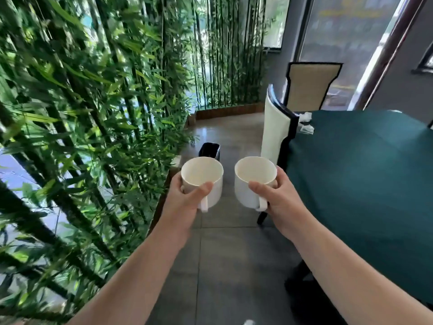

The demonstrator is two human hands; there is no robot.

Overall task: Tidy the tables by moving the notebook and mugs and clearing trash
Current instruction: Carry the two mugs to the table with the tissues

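Head view, hands: left hand and right hand each have fingers clamped round a white mug, left mug, right mug, mid-frame above the floor.
Risk: mugs knocking together, or slipping.
Trash: crumpled tissues on green surface, right.

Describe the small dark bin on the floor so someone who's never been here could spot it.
Start at the table with the green cloth and the white-backed chair at its corner. On the grey tiles left of that chair, beside the bamboo planter, stands the bin. It is the only black, glossy, open-topped container on the floor.
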